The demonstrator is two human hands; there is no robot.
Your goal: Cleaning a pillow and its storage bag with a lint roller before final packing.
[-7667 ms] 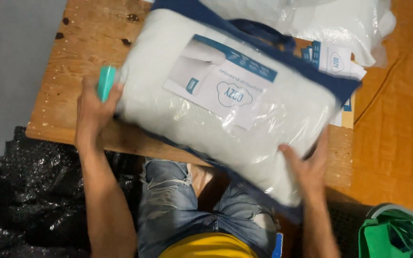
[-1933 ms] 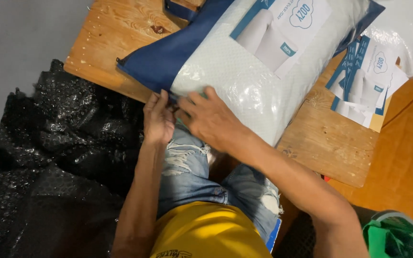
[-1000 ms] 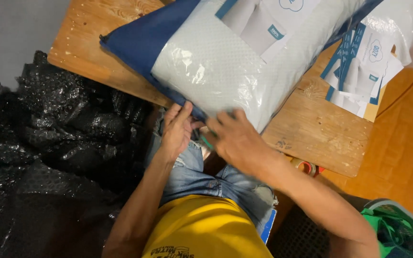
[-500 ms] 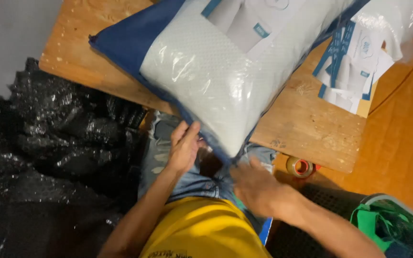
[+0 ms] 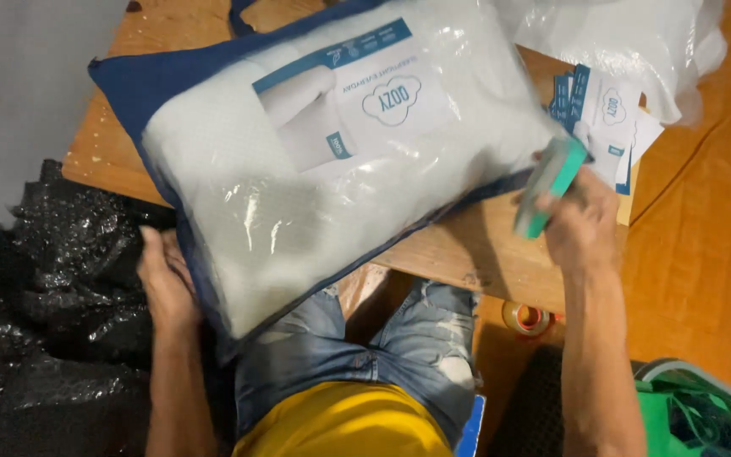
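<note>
- Left hand [image 5: 165, 283]: closed on the lower left edge of the packed pillow [image 5: 332, 169], fingers tucked behind the dark blue border of the bag, thumb side toward the camera.
- Right hand [image 5: 581, 224]: curled around a teal tool [image 5: 550, 186], a flat oblong thing with a pale face, held at the right end of the pillow; whether the tool touches the bag, cannot tell.
- Pillow: white, inside a clear plastic bag with blue trim and a printed paper insert. It lies slantwise across the table [image 5: 484, 254], its near corner hanging off the front edge over the person's lap.
- Leaflets [image 5: 607, 118]: a small stack of white and blue printed cards on the table, just beyond the right hand, partly hidden by it.
- Plastic wrap [image 5: 619, 42]: a clear crumpled heap at the far right of the table, behind the leaflets.
- Tape roll [image 5: 526, 319]: on the orange floor under the table's front edge, near the right forearm.
- Black bubble wrap [image 5: 44, 322]: a large pile on the floor to the left, beside the left arm.
- Green bag [image 5: 704, 419]: lower right corner, on the floor.
- Person seated, torn jeans and yellow shirt visible below the pillow.
</note>
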